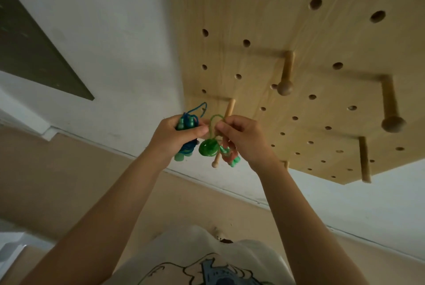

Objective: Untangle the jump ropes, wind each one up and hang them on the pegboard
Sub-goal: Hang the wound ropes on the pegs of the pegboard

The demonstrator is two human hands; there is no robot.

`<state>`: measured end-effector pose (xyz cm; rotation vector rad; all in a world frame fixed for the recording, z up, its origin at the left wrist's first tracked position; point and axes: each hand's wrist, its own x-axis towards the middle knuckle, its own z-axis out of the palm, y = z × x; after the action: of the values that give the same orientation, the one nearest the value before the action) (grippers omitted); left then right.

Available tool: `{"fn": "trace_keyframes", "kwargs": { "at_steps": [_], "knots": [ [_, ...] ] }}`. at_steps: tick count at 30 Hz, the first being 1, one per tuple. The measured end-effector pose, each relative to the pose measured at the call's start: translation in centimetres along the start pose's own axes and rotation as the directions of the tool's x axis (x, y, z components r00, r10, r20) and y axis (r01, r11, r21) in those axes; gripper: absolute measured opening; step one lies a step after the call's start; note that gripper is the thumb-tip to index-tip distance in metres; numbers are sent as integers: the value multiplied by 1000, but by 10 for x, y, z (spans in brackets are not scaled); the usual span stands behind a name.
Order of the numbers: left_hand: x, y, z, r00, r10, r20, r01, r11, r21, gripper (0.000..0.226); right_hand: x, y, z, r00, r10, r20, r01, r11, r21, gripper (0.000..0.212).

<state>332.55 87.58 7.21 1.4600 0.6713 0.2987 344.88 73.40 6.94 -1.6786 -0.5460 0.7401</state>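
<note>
A wooden pegboard (299, 59) hangs on the wall in front of me. My left hand (177, 137) grips a wound blue jump rope (187, 123) with teal handles, a blue loop sticking up above the fist. My right hand (243, 140) pinches the loop of a green jump rope (208, 148) at a thin wooden peg (224, 133), with the green coil hanging below. An orange rope bundle with teal handles (231, 157) hangs under my right hand; what holds it is hidden.
Further pegs stick out of the board: a knobbed peg (286, 77), a knobbed peg (391, 105) at the right and a plain peg (365, 160) near the lower edge. White wall (103, 31) lies left of the board, beige floor (57, 181) below.
</note>
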Motion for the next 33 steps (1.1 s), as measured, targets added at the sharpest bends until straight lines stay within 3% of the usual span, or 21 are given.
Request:
{"fn": "trace_keyframes", "kwargs": {
  "at_steps": [2,8,11,15,23,27,30,31,33],
  "knots": [
    [3,-2,-1,1000,-4,-7,3,999,-36,13,-5,6,1,1000,4,25,-4,999,-33,17],
    [17,-11,9,989,-100,106,89,991,104,31,-8,22,2,999,-47,-9,46,992,-119,15],
    [20,-13,14,990,-113,88,101,986,136,25,-8,26,0,992,-55,-111,40,990,-134,13],
    [25,-11,21,995,-87,50,81,990,118,18,-3,26,2,963,-25,-267,23,1000,-10,7],
    [43,-2,28,995,-98,-24,99,991,89,20,20,23,4,939,44,-342,-45,999,5,7],
    [44,-3,16,997,-70,-19,72,988,139,34,27,20,0,941,62,-333,-59,998,19,8],
    [37,-3,3,997,-79,16,75,977,199,62,32,17,-2,937,68,-344,-60,998,35,7],
    [33,-2,0,996,-83,34,76,979,191,62,33,16,-2,935,65,-349,-56,998,34,5],
    [25,2,-3,995,-50,82,38,989,142,43,33,16,-3,925,61,-376,-68,998,-5,19]
  ]
}}
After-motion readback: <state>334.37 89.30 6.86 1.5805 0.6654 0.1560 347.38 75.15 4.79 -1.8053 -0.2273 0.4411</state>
